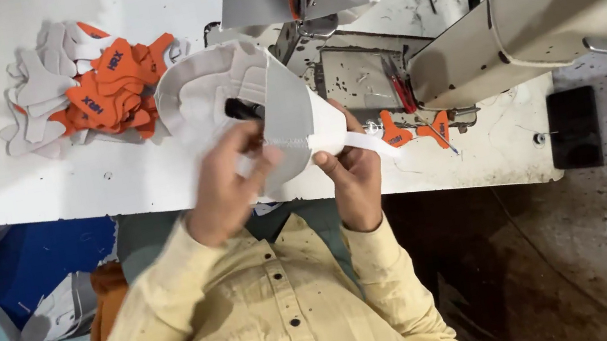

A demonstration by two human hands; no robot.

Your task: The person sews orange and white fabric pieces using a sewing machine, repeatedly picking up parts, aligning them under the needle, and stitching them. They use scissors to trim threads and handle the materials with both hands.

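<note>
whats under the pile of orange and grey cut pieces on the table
The pile of cut pieces lies directly on the white table, which shows all around it. The lower pieces and the tabletop beneath are covered, so nothing more can be made out there.

white shoe upper piece (236, 95) | curved, cupped open, light grey lining showing, stitched seam along lower edge | held up tilted just in front of the sewing machine (507, 1) | narrow white strap end (365, 143) juts toward machine base
</note>
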